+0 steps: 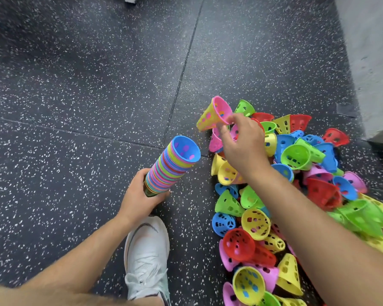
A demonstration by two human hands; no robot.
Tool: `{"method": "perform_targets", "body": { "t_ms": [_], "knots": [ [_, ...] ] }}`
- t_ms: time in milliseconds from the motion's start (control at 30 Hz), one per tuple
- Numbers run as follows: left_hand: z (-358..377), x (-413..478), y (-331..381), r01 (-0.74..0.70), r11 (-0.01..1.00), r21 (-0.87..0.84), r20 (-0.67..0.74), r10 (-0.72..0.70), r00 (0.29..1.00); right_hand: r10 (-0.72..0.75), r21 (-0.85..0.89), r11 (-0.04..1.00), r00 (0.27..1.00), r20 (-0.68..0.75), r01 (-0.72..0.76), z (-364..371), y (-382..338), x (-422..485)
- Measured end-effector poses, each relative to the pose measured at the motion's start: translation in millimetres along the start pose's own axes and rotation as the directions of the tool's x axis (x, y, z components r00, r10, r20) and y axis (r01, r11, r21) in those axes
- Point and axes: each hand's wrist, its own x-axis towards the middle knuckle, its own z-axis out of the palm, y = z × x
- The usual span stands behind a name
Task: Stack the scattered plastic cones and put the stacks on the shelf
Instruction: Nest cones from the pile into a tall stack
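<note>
Progress stands at an intermediate stage. Left hand [139, 195] clenches the base of a tall multicolour stack [171, 167] of nested cones, tilted up and to the right above the speckled floor [75, 85], with a blue cone at its open top. Right hand [241, 142] pinches the narrow ends of two nested cones, a pink cone [222, 109] seated inside a yellow cone [205, 121], and holds them above the near edge of the pile [296, 184].

Done: one long stack is assembled and a further pair is lifted clear.

Left: many loose cones in red, green, blue, yellow and pink lie heaped on the floor at the right, beside a white shoe [146, 257]. No shelf is in view, so placement is judged not yet begun.
</note>
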Motion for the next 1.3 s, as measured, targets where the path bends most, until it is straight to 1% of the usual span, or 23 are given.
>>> {"method": "perform_targets", "body": {
  "t_ms": [33, 100, 200, 233, 267, 300, 367, 400, 467, 533, 600, 667, 767, 800, 867, 933, 1000, 1067, 1133, 1200, 1233, 1300],
  "knots": [
    [0.2, 0.0, 0.2, -0.005, 1.000, 0.012, 0.000, 0.005, 1.000, -0.011, 0.056, 0.998, 1.000, -0.020, 0.013, -9.0, -5.4, -9.1],
    [0.9, -0.1, 0.3, -0.020, 0.999, 0.038, 0.000, 0.020, 1.000, -0.057, 0.094, 0.994, 0.998, 0.017, 0.055, -20.7, -16.2, -26.2],
    [2.6, -1.3, -0.3, -0.040, 0.997, 0.064, 0.008, 0.039, 0.999, -0.146, 0.034, 0.989, 0.965, 0.220, 0.142, -24.1, -23.3, -45.0],
    [3.1, -1.6, -0.7, -0.044, 0.996, 0.072, 0.008, 0.044, 0.999, -0.151, 0.023, 0.988, 0.949, 0.278, 0.151, -23.2, -22.4, -49.5],
    [3.5, -1.6, -0.9, -0.048, 0.995, 0.084, 0.009, 0.047, 0.999, -0.133, 0.030, 0.991, 0.942, 0.309, 0.130, -22.6, -19.7, -52.5],
    [3.7, -1.4, -0.8, -0.051, 0.994, 0.097, 0.012, 0.050, 0.999, -0.094, 0.052, 0.995, 0.947, 0.309, 0.081, -22.1, -16.1, -54.5],
    [4.6, -0.1, 0.2, -0.063, 0.992, 0.110, 0.029, 0.060, 0.998, 0.001, 0.083, 0.996, 0.965, 0.262, -0.024, -20.2, -6.4, -53.8],
    [5.0, 0.6, 0.6, -0.071, 0.991, 0.113, 0.037, 0.068, 0.997, 0.035, 0.054, 0.997, 0.969, 0.246, -0.050, -17.5, -0.4, -51.5],
    [6.0, 1.1, 1.4, -0.087, 0.989, 0.123, 0.046, 0.082, 0.996, 0.068, -0.087, 0.995, 0.963, 0.261, -0.046, -8.1, 11.4, -42.7],
    [6.6, 2.0, 1.9, -0.095, 0.986, 0.134, 0.054, 0.089, 0.995, 0.086, -0.222, 0.975, 0.946, 0.312, -0.015, 1.9, 19.2, -30.3],
    [6.0, 4.1, 1.0, -0.093, 0.986, 0.141, 0.062, 0.085, 0.994, 0.081, -0.321, 0.946, 0.928, 0.363, 0.043, 11.7, 22.9, -15.0],
    [4.8, 6.8, -0.9, -0.094, 0.986, 0.139, 0.075, 0.084, 0.994, 0.081, -0.407, 0.906, 0.898, 0.432, 0.114, 21.8, 23.8, 0.7],
    [3.4, 9.4, -3.9, -0.094, 0.988, 0.125, 0.078, 0.084, 0.993, 0.169, -0.524, 0.834, 0.826, 0.538, 0.171, 33.4, 23.1, 16.7],
    [3.1, 9.9, -4.1, -0.097, 0.987, 0.126, 0.071, 0.089, 0.994, 0.192, -0.551, 0.814, 0.811, 0.553, 0.183, 35.7, 23.7, 18.6],
    [2.7, 10.9, -4.4, -0.104, 0.987, 0.126, 0.066, 0.096, 0.993, 0.196, -0.574, 0.793, 0.807, 0.557, 0.203, 37.9, 26.3, 18.7],
    [2.7, 11.7, -6.4, -0.105, 0.988, 0.112, 0.067, 0.098, 0.993, 0.150, -0.561, 0.798, 0.829, 0.538, 0.219, 37.0, 28.9, 15.5],
    [3.0, 11.9, -9.0, -0.104, 0.990, 0.099, 0.066, 0.098, 0.993, 0.082, -0.500, 0.843, 0.873, 0.480, 0.196, 31.6, 29.9, 11.3],
    [3.3, 12.0, -9.9, -0.109, 0.989, 0.098, 0.061, 0.103, 0.993, -0.004, -0.336, 0.935, 0.949, 0.316, 0.116, 22.5, 28.6, 4.4],
    [2.9, 12.3, -10.9, -0.109, 0.989, 0.097, 0.058, 0.104, 0.993, -0.050, -0.078, 0.995, 0.993, 0.106, 0.059, 11.3, 22.0, -7.3],
    [2.3, 12.9, -11.9, -0.108, 0.989, 0.100, 0.063, 0.102, 0.993, -0.042, 0.104, 0.993, 0.998, -0.047, 0.047, -0.5, 9.9, -23.2],
    [2.3, 13.3, -12.3, -0.109, 0.989, 0.101, 0.067, 0.103, 0.992, -0.032, 0.155, 0.987, 0.994, -0.109, 0.049, -5.7, 3.8, -31.4],
    [2.3, 13.8, -12.8, -0.113, 0.989, 0.100, 0.073, 0.106, 0.992, -0.041, 0.201, 0.976, 0.971, -0.234, 0.090, -13.4, -7.1, -43.8]
  ]
}}
